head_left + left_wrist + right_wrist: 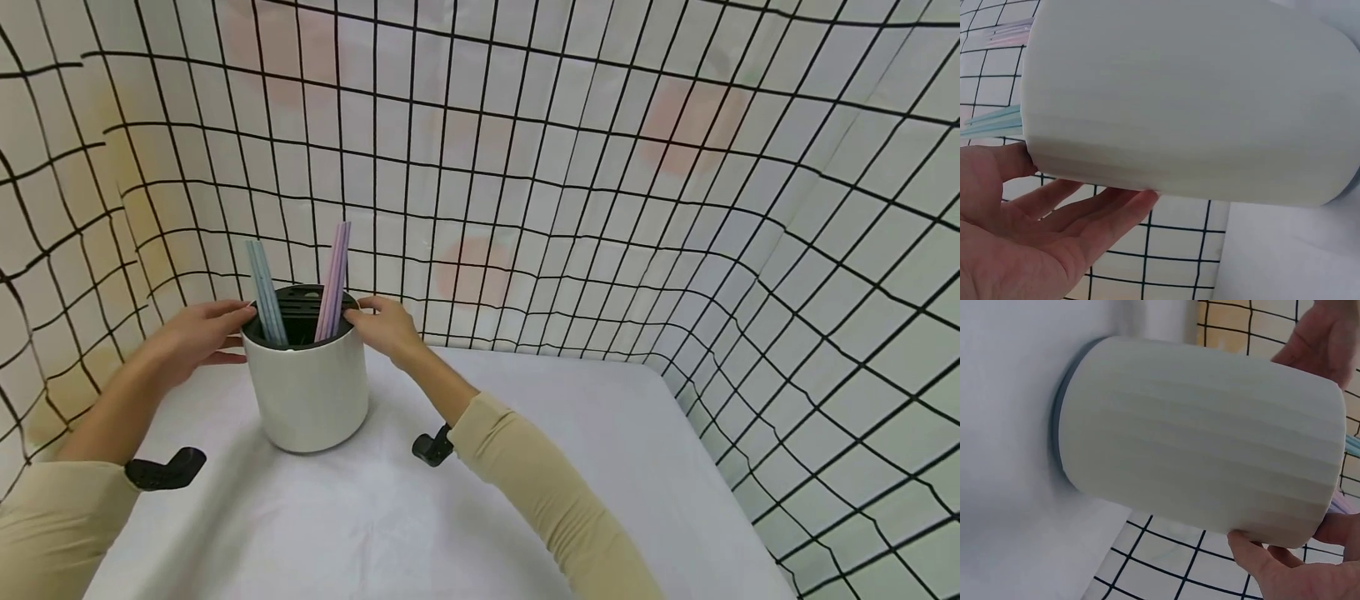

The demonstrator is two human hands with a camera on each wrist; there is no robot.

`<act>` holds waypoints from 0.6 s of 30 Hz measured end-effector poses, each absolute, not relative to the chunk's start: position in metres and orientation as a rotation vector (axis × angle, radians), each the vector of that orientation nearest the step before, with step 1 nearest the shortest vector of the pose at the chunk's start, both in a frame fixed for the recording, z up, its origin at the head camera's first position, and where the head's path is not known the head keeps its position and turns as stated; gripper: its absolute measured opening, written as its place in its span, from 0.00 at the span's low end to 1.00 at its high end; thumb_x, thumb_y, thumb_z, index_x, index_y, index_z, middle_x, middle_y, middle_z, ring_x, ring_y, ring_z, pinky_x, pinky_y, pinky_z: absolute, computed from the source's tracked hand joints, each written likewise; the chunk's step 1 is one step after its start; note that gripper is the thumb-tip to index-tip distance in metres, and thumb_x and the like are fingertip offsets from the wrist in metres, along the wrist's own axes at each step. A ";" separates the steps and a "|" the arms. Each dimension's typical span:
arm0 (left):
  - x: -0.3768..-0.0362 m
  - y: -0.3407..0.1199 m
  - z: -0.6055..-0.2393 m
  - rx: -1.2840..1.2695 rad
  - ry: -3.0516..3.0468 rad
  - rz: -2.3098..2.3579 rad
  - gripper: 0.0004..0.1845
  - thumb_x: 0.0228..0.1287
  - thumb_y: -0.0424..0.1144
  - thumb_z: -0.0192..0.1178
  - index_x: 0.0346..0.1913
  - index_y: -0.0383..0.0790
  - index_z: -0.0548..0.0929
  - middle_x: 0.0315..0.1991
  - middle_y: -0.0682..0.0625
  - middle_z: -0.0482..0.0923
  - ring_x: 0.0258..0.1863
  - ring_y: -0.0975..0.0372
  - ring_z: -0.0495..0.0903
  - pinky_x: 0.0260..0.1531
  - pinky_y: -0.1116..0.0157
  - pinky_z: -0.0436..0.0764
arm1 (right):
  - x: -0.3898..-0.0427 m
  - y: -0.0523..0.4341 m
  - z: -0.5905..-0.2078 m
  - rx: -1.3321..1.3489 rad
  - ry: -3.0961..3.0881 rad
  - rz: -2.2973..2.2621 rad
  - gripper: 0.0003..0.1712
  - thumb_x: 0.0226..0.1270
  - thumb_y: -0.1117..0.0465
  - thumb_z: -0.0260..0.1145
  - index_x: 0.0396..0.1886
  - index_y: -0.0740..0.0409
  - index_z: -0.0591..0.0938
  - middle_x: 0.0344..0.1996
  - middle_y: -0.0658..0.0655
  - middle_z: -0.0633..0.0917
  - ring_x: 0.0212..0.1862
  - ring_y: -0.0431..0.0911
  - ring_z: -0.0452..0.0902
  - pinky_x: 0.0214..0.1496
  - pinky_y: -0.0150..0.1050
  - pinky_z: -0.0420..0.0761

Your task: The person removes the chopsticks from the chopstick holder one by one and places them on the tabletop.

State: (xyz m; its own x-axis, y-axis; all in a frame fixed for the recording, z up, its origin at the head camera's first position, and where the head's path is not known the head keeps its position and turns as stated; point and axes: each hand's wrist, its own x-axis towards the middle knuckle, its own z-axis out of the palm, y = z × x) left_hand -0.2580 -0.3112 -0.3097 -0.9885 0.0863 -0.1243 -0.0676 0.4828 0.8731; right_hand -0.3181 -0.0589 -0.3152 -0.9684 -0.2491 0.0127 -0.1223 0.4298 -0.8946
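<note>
A white ribbed holder [307, 392] with a black insert stands upright on the white table [525, 467]. Pale blue sticks [266, 292] and pink-lilac sticks [333, 279] stand in it. My left hand [225, 329] touches the holder's left rim with fairly straight fingers. In the left wrist view that hand [1085, 219] lies open beside the holder's wall [1191, 100]. My right hand [367, 321] is at the right rim. In the right wrist view its thumb [1254, 547] presses the wall [1197, 444] near the rim and its fingers [1341, 528] reach over the rim.
A white sheet with a black grid [600, 208] walls in the table at the back, left and right. The table's right edge [720, 475] runs close to that sheet. Black wrist mounts [165, 468] [433, 447] sit under both sleeves.
</note>
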 end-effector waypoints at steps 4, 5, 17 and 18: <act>-0.258 -0.311 -0.313 -0.024 2.567 1.550 0.40 0.82 0.56 0.36 0.80 0.27 0.45 0.76 0.25 0.54 0.73 0.34 0.62 0.57 0.57 0.85 | -0.318 -0.060 -0.320 -0.318 2.529 -1.646 0.23 0.75 0.51 0.63 0.65 0.53 0.81 0.64 0.55 0.82 0.62 0.51 0.80 0.63 0.47 0.83; -0.258 -0.310 -0.314 -0.039 2.573 1.552 0.41 0.82 0.57 0.36 0.80 0.27 0.46 0.75 0.25 0.55 0.72 0.35 0.64 0.56 0.58 0.85 | -0.317 -0.061 -0.321 -0.311 2.527 -1.661 0.23 0.75 0.51 0.63 0.65 0.52 0.81 0.64 0.55 0.82 0.63 0.51 0.80 0.63 0.47 0.82; -0.258 -0.307 -0.322 -0.155 2.581 1.651 0.42 0.78 0.62 0.44 0.79 0.33 0.57 0.72 0.28 0.64 0.38 0.78 0.80 0.47 0.64 0.88 | -0.310 -0.060 -0.323 -0.255 2.465 -1.784 0.22 0.73 0.54 0.65 0.63 0.55 0.83 0.60 0.57 0.84 0.62 0.50 0.80 0.64 0.47 0.82; -0.259 -0.306 -0.322 -0.153 2.578 1.656 0.42 0.78 0.62 0.45 0.79 0.33 0.57 0.72 0.28 0.63 0.40 0.77 0.81 0.47 0.65 0.88 | -0.310 -0.058 -0.323 -0.261 2.458 -1.788 0.22 0.73 0.54 0.65 0.63 0.55 0.82 0.60 0.57 0.84 0.61 0.50 0.81 0.64 0.47 0.82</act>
